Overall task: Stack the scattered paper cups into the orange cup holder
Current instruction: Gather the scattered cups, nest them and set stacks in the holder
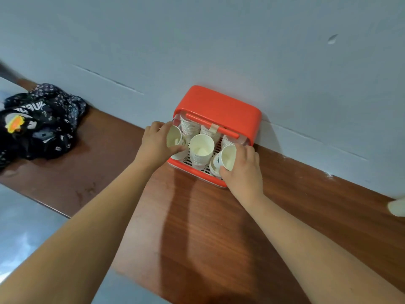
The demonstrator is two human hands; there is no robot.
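The orange cup holder [219,106] is a glossy plastic box with rounded corners, pushed back against the pale matte wall [219,40] at the far edge of a wood-grain table [208,216] that has a slight sheen. Its lid is swung up, and a slatted white tray [189,160] shows at the bottom. Inside stand ridged columns of nested white paper cups: a front stack [201,150] in the middle, mouth up, and back stacks [189,126] under the lid.

Both hands are right at the holder's open front. The left hand [155,143] grips the left cup [174,137], tilted, at the front left corner, fingers curled round its rim and wall. The right hand [244,172] grips the right cup [229,156], which bears a small blue print, at the front right corner just above a low stack. The front stack sits between the two hands.

The rear right of the holder is mostly hidden behind the lid's bar and the right fingers. Far to the left lies a crumpled dark printed cloth [43,119], cut off by the edge, with a yellow-orange patch I can't identify. A pale blur [397,207] at the right edge is too cropped to name.
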